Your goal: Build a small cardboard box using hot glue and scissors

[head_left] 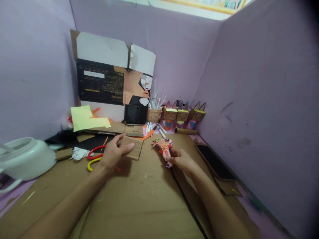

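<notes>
My left hand is closed on a small square of cardboard, the thumb lying flat across its face. The piece is tilted and raised above the cardboard work mat. In my right hand is a hot glue gun covered in flowered material, gripped by its handle. Its nozzle points left toward the cardboard square, with a gap between them. A black cord runs from the handle down to the near edge. Scissors with red and yellow handles lie beside my left wrist, partly hidden by it.
A white pot stands at far left, near crumpled tissue. At right lies a dark phone-like slab. Behind are markers, a woven basket, cardboard animal figures and an unfolded box.
</notes>
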Available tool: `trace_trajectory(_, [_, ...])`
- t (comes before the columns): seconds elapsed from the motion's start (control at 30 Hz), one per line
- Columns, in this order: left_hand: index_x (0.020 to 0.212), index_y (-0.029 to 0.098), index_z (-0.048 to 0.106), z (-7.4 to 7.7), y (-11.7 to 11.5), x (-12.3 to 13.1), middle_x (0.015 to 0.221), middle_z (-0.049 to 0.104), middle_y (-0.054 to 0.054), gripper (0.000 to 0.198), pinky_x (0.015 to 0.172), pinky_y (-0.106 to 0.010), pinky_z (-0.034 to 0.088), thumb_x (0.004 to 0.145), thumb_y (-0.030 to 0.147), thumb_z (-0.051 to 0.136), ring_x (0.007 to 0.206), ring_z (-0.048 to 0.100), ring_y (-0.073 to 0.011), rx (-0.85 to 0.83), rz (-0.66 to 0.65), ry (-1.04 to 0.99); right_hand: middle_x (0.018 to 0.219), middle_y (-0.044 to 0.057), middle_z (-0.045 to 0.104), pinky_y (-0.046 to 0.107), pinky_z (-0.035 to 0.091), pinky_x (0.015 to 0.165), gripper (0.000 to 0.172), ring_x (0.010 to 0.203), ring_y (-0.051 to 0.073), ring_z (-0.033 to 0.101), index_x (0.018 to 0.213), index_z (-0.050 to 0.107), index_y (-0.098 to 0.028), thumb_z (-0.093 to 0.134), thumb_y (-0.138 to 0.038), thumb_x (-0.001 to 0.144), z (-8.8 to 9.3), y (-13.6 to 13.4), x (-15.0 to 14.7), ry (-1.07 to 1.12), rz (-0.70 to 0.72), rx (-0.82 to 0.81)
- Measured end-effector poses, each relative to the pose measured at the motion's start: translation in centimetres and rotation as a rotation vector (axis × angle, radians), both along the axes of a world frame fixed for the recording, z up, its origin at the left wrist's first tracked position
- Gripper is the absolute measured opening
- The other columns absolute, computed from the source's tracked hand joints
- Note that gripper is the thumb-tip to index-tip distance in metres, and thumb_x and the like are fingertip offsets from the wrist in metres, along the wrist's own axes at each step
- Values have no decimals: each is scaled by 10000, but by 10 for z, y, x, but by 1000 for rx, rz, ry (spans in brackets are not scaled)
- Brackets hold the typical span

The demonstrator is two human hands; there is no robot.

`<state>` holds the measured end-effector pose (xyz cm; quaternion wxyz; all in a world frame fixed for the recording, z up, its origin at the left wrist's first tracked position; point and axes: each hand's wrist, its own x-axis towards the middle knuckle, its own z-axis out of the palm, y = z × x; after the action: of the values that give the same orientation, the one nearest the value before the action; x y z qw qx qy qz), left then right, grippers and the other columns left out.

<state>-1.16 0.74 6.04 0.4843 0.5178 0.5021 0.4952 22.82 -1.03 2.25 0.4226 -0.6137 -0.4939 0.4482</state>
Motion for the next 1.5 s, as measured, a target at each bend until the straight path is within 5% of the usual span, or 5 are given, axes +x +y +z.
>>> trace_trajectory(0.4, [1288, 169, 503, -2, -7, -1, 1127, 652, -131, 792, 896, -458, 469, 588, 454, 739, 1028, 609, -344, 146, -104, 304, 396, 14, 575, 243, 239, 424, 269, 414, 138, 482, 494, 692, -179, 734, -433, 573, 12, -4, 25, -486, -148, 104])
trace_trajectory(0.57, [1302, 217, 502, -2, -10, 2, 1159, 646, -109, 741, 914, -462, 450, 621, 409, 722, 1031, 603, -337, 197, -128, 427, 690, 64, 710, 266, 411, 539, 215, 619, 189, 616, 749, 711, -167, 592, -345, 733, 14, -6, 9, -351, -150, 299])
trace_trajectory(1.0, [1219, 204, 523, -5, -18, 10, 1147, 621, -99, 671, 916, -432, 434, 610, 387, 736, 1015, 587, -325, 320, -88, 673, 633, 27, 666, 259, 452, 499, 130, 540, 152, 594, 747, 688, -171, 622, -281, 727, 0, -11, -17, -99, -41, 388])
trace_trajectory(1.2, [1138, 221, 608, 0, -19, 9, 1109, 640, -66, 588, 876, -396, 462, 590, 384, 744, 997, 588, -317, 340, -218, 556, 1211, 119, 619, 339, 503, 770, 538, 1108, 260, 567, 1156, 607, -219, 728, -326, 642, 8, -21, -29, 80, 269, 437])
trace_trajectory(1.5, [1232, 217, 547, -8, -18, 13, 1200, 594, -75, 660, 952, -389, 425, 618, 380, 726, 1090, 551, -313, 359, -334, 414, 1202, 88, 608, 332, 511, 755, 696, 1095, 271, 568, 1222, 537, -248, 795, -310, 578, 2, -22, -46, 188, 358, 343])
